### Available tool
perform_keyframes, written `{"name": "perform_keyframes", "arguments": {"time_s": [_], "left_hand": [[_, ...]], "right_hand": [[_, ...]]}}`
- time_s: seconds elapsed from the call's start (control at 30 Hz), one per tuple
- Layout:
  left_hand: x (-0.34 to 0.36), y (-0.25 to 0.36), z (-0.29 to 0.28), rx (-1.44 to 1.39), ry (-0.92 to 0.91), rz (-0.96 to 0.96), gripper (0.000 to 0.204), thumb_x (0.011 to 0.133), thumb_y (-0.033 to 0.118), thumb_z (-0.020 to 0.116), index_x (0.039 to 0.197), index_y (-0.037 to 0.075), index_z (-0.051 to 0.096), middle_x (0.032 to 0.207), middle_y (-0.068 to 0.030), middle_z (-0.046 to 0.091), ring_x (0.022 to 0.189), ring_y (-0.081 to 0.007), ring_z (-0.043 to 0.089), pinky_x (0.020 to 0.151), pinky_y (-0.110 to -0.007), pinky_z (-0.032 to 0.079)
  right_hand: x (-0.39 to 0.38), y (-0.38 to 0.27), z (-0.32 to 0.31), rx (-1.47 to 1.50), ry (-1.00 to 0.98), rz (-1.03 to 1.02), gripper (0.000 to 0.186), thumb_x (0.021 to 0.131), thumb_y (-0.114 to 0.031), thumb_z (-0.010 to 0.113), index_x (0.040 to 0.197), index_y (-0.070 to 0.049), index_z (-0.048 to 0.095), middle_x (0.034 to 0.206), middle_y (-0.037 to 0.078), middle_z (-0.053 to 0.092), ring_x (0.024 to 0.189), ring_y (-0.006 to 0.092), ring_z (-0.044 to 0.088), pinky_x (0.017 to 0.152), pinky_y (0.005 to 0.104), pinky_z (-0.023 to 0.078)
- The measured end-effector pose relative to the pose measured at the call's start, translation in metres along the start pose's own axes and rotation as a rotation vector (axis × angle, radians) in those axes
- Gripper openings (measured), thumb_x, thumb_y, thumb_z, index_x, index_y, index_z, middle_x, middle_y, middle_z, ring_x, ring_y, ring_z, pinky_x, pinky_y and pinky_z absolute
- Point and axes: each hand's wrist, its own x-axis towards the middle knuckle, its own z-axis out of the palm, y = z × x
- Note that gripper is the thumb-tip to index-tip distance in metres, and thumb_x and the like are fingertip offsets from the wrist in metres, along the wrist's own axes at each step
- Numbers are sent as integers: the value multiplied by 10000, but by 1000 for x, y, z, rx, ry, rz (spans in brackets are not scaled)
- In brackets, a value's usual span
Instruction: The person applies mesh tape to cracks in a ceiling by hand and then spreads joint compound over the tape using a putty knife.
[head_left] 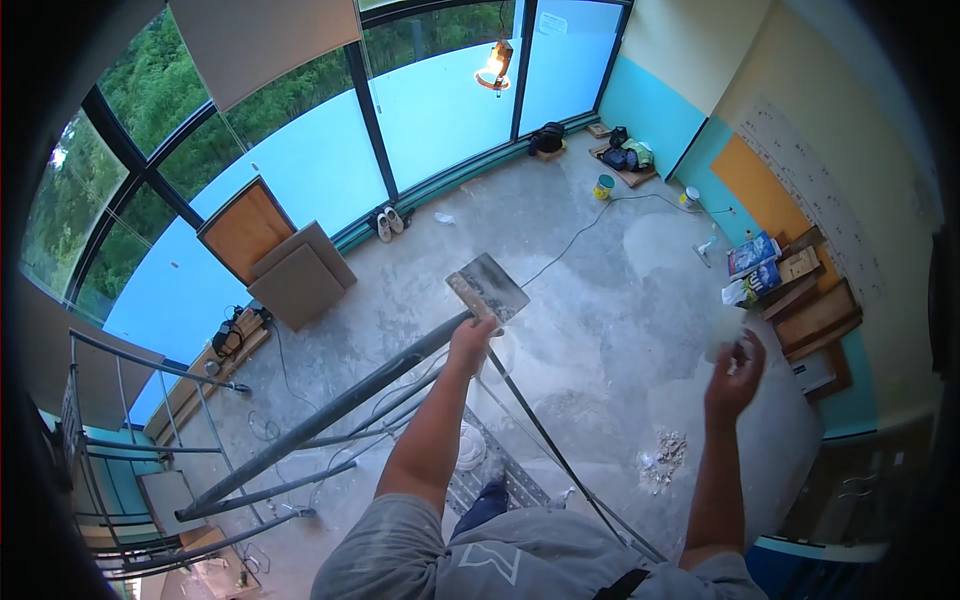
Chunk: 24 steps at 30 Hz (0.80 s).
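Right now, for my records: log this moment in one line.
left grip: holds flat tool | right grip: blurred pale thing, hold unclear | floor: debris

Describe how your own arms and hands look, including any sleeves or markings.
The left hand and right hand are both ungloved, with no watch or band visible. The forearms are bare below a grey short-sleeved shirt, which has a pale angular outline on its front.

Dark grey with pale smears on the flat blade (pixel 496 284). Green-grey along the scaffold pole (pixel 330 418). Mottled grey and white across the floor (pixel 590 285). Turquoise below cream on the wall (pixel 690 50), orange on the panel (pixel 752 182). Grey with a white outlined motif on the shirt (pixel 400 550).
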Motion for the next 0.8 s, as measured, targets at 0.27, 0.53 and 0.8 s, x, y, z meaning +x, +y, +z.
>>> {"name": "perform_keyframes", "arguments": {"time_s": [0.27, 0.53, 0.8], "left_hand": [[10, 19, -5, 251, -43, -98, 402, 871, 333, 623, 1018, -38, 673, 892, -120, 683, 776, -189, 624, 710, -307, 469], [0, 39, -3, 420, -87, -43, 410, 864, 376, 648, 989, -14, 670, 814, -80, 624, 656, -162, 524, 606, -316, 409], [-4, 40, -9, 505, -111, -15, 542, 854, 489, 653, 1074, -6, 674, 994, -161, 679, 900, -232, 626, 741, -352, 484]], "right_hand": [[-24, -83, 192, 275, -506, -583, 319, 776, 56, 599, 1078, -43, 573, 1140, 134, 590, 918, 331, 637, 762, 407, 544], [-55, -107, 316, 145, -904, -711, 561, 741, -186, 739, 1240, -80, 505, 1172, 129, 539, 1021, 298, 624, 856, 365, 523], [-58, -116, 319, 150, -945, -655, 661, 732, -275, 770, 1281, -66, 468, 1198, 167, 526, 1065, 344, 598, 909, 401, 498]]}}
